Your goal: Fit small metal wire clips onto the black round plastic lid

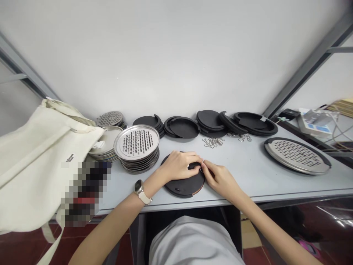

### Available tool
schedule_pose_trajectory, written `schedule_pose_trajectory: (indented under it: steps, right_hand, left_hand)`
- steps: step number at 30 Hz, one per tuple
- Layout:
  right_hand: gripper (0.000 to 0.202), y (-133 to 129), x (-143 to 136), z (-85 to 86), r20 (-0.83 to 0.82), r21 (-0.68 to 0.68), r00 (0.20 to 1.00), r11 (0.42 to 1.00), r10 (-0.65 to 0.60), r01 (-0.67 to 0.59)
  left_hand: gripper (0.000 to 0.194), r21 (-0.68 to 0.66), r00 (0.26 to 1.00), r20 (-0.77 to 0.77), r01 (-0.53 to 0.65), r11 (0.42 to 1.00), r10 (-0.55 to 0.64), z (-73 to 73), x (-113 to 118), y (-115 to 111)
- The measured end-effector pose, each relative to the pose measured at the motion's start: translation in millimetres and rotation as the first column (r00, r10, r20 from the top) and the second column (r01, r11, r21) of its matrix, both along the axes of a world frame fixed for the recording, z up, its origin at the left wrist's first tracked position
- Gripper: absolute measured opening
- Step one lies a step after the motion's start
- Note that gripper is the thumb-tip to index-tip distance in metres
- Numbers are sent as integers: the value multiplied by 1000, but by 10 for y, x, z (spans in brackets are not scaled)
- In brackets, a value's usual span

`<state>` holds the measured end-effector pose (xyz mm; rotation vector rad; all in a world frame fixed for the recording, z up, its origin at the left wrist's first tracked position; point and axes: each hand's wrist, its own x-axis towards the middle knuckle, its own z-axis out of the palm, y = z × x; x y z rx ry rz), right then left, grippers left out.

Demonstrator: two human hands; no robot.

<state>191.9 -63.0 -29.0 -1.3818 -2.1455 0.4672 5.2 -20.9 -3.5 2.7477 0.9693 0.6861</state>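
A round black disc (pixel 183 186) lies on the grey table near its front edge. My left hand (pixel 180 164) rests over its upper part, fingers bent and closed on the disc's rim. At the disc's upper right edge, my right hand (pixel 219 176) pinches something small, perhaps a metal ring, its fingertips meeting those of my left hand. Left of the disc stands a stack of round metal grater plates (pixel 138 142). Behind my hands is a small pile of metal hooks (pixel 213 142).
Black round trays (pixel 183 127) and discs (pixel 211 120) line the wall. An oval grater plate (pixel 298 155) in a black holder lies at the right. A cream cloth bag (pixel 35 154) overhangs the table's left side, beside more metal plates (pixel 109 140).
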Motion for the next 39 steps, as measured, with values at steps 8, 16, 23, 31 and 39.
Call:
schedule_pose_trajectory:
  steps: [8,16,23,31,39]
  right_hand:
    - [27,-11,2,-14,-6,-5,1000,1000,0,0]
    - [26,-5,-3,-19,-9,-2,1000,1000,6,-6]
    - [28,-13,-10,-23,12,0,1000,1000,-7,7]
    - [30,-42,-28,-9,79,30,996,998,-50,47]
    - [32,-130,-42,-39,135,51,984,992,-117,111]
  left_hand:
    - [23,-36,999,31,11,999,-10,-9,3,3]
    - [20,-71,998,48,34,997,-30,5,3,14]
    - [19,-100,997,62,47,994,-41,40,5,9]
    - [20,-125,997,68,53,991,-45,24,-1,28]
    - [21,-113,994,22,110,988,-108,29,7,23]
